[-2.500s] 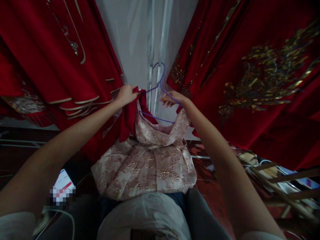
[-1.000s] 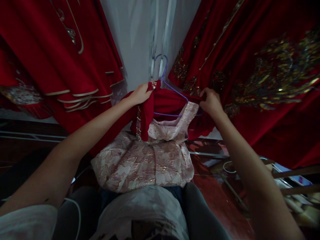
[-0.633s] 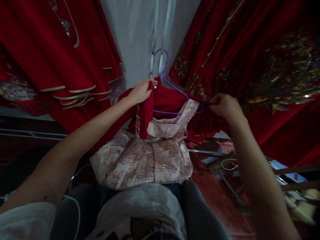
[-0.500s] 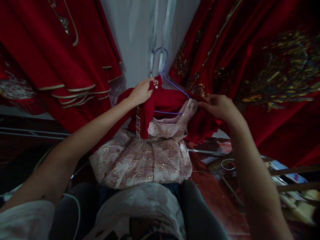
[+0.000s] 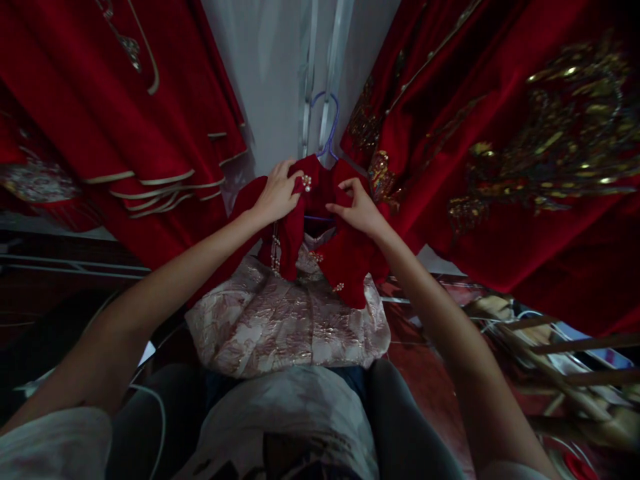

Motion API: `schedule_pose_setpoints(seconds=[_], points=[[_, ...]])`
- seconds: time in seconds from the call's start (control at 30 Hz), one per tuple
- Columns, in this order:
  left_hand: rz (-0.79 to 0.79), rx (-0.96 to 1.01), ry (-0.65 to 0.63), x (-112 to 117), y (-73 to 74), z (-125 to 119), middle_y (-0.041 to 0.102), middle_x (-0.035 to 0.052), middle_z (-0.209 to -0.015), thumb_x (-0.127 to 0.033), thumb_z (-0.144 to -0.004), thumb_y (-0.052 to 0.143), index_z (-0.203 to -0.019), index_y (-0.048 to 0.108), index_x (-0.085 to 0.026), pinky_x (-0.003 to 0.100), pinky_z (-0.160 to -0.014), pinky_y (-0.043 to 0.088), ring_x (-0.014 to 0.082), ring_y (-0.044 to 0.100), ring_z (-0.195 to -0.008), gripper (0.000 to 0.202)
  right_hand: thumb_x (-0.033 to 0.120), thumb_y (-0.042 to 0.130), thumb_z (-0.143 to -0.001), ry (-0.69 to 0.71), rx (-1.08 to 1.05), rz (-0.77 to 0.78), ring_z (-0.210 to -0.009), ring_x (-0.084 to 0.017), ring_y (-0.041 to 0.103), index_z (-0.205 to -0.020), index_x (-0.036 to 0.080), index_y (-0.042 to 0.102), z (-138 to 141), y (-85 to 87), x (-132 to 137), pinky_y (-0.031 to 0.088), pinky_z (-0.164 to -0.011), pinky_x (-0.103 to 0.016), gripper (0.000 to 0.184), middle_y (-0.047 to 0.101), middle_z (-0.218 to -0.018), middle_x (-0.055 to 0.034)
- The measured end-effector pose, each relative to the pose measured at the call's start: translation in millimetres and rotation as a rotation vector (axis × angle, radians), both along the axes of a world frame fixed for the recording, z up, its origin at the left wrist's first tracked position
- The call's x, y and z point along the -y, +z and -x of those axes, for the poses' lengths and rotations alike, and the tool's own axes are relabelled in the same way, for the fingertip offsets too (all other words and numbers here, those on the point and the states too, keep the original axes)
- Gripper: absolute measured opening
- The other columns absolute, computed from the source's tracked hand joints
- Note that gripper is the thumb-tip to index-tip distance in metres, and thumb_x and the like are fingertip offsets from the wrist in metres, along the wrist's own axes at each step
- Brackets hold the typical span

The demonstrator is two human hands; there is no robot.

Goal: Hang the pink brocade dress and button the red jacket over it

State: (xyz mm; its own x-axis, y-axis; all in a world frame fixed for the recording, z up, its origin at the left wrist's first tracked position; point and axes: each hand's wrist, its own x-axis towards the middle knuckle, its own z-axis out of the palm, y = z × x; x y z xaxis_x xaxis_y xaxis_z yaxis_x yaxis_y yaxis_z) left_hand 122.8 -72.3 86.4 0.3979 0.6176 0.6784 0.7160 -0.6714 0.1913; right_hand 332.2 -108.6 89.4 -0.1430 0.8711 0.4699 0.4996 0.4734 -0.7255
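Note:
A short red jacket with a collar and pearl-like ornaments hangs over a purple hanger. Beneath it, a pale pink brocade dress with a shiny floral pattern spreads down to my lap. My left hand is closed on the jacket's left front, beside a pearl cluster at the collar. On the opposite side, my right hand has its thumb and curled index finger at the collar edge, holding the red cloth. Most of the hanger is hidden under the jacket.
Long red garments with pale trim hang on the left. Red garments with gold embroidery hang on the right. Upright metal rails stand behind the hanger. Wooden bars and clutter are at lower right; a white cable runs beside my leg.
My right hand has moved left from the hanger's right shoulder to the collar. The jacket's right front now covers the dress neckline and the hanger's shoulder. My left hand has shifted slightly.

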Motion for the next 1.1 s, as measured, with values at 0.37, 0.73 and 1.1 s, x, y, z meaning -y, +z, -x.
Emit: schedule_pose_setpoints(seconds=[0.37, 0.73, 1.1], points=[[0.140, -0.089, 0.087, 61, -86.0, 28, 0.053, 0.0130, -0.110, -0.017, -0.080, 0.048, -0.100, 0.061, -0.020, 0.048, -0.088, 0.046, 0.0292, 0.052, -0.104, 0.024, 0.020, 0.050, -0.068, -0.054, 0.099, 0.012, -0.062, -0.014, 0.042, -0.081, 0.024, 0.035, 12, -23.1, 28, 0.036, -0.062, -0.027, 0.020, 0.043, -0.069, 0.0037], [0.258, 0.376, -0.012, 56, -68.5, -40, 0.063, 0.0027, -0.079, -0.028, -0.085, 0.052, -0.097, 0.049, -0.022, 0.028, -0.064, 0.045, 0.0187, 0.062, -0.070, 0.013, 0.037, 0.062, -0.075, 0.204, -0.235, 0.104, -0.077, -0.014, 0.055, -0.096, 0.027, 0.038, 14, -38.2, 38, 0.049, -0.069, -0.026, 0.033, 0.052, -0.089, 0.0009], [0.209, 0.031, 0.080, 58, -56.3, -34, 0.068, 0.0083, -0.078, -0.022, -0.091, 0.043, -0.101, 0.055, -0.014, 0.028, -0.063, 0.046, 0.0207, 0.067, -0.070, 0.018, 0.042, 0.057, -0.085, 0.298, -0.302, 0.014, -0.078, -0.012, 0.060, -0.101, 0.023, 0.045, 6, -48.3, 36, 0.055, -0.074, -0.029, 0.027, 0.058, -0.097, -0.0031]])
